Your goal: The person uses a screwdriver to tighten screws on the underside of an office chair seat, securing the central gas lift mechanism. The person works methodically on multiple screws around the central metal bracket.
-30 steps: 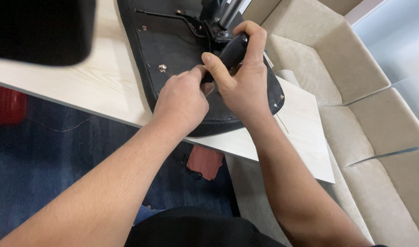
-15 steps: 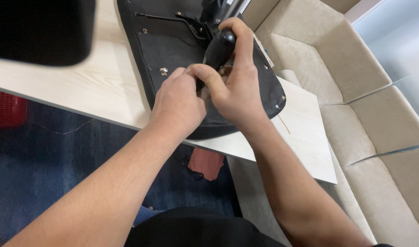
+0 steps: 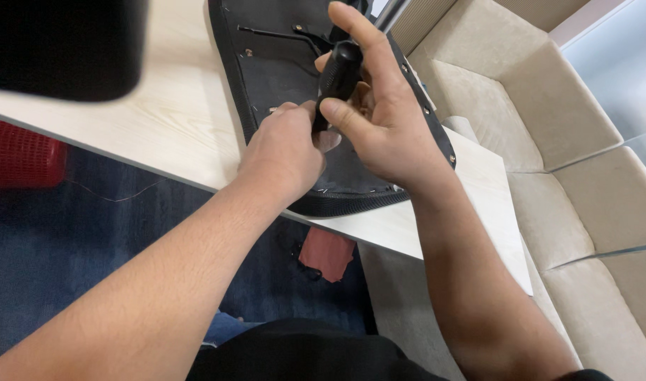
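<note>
Gripping a black, rounded plastic tool handle (image 3: 339, 70) between thumb and curled fingers, the right hand (image 3: 379, 120) holds it upright above the black padded seat base (image 3: 280, 63), which lies underside up on the pale wooden table (image 3: 175, 120). Just below, the left hand (image 3: 284, 152) is closed around the lower end of the tool, its knuckles over the seat base near the front edge. A beige cushioned sofa (image 3: 549, 141) stands beside the table, and a red basket (image 3: 19, 155) sits under it.
</note>
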